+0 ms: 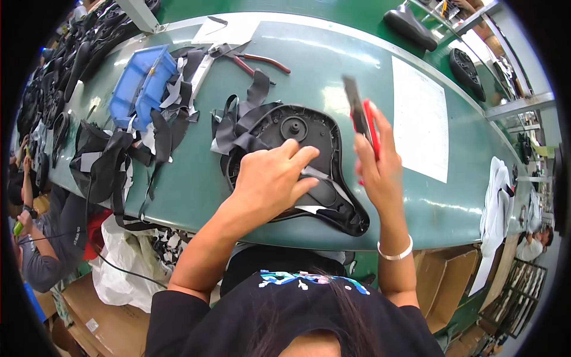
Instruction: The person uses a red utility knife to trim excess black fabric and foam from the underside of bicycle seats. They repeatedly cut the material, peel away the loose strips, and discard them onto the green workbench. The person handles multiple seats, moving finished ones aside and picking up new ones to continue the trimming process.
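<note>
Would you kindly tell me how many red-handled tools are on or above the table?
2: the pincers lying toward the far side of the table, and the cutter in the right hand. More may be hidden under the dark scraps.

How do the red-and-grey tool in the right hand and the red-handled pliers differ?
Pose: the red-and-grey tool is held up in the right hand; the red-handled pliers lie on the green table.
Shape: the tool is long and straight with a flat grey end; the pliers have two handles, spread apart.
Shared: both combine red with grey.
</note>
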Tool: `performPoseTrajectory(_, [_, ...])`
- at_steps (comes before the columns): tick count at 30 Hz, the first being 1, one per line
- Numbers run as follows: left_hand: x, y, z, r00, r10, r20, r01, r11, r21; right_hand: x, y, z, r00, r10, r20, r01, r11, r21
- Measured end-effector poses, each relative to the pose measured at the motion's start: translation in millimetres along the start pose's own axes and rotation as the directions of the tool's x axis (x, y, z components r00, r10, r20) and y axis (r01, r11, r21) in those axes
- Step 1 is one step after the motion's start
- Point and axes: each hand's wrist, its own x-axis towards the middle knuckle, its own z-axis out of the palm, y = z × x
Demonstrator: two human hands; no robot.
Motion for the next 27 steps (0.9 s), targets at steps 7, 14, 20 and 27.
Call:
performPoseTrajectory(7, [-0.9,-10.4,10.2,0.989,-0.016,-0.148,-0.032,0.948,-0.315,-73.1,-16.6,-44.9,0.926,-0.084,0.367,0.283,0.799,-0.531])
performPoseTrajectory(14, [-6.8,-59.3,-6.0,0.679,-0.732,-0.059,-0.161,-0.069,-0.985,-134.5,-19.1,-70.6,0.925,0.105,0.366,0.127,0.822,-0.555])
performPoseTrajectory(20, [-23.8,-70.2,-22.6,0.601,-0.577,-0.553,0.388,0.815,-0.430,-96.0,24.9,-47.6,0.996,0.089,0.001,-0.089,0.992,-0.088])
performPoseTrajectory(27, [46.2,-84.2,-12.8,0.883,-0.306,0.356,0.462,0.702,-0.542,-3.3,38.0,-48.1,1.000,0.009,0.011,-0.010,0.995,0.104])
